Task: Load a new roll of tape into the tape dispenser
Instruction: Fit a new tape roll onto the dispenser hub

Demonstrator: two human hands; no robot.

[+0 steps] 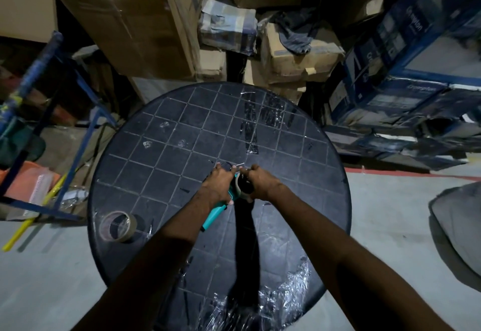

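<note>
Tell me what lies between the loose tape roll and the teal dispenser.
Head view: only bare table between the tape roll and dispenser.

A round black worktop (182, 127) with a pale grid pattern stood on a grey concrete floor (390, 226). Behind it brown cardboard boxes (125, 23) were stacked high, with blue printed cartons (406, 52) at the right and a blue metal frame (86, 122) at the left. The light was dim.

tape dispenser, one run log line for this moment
left hand grips teal tape dispenser | right hand holds its roll | spare tape roll on table
</note>
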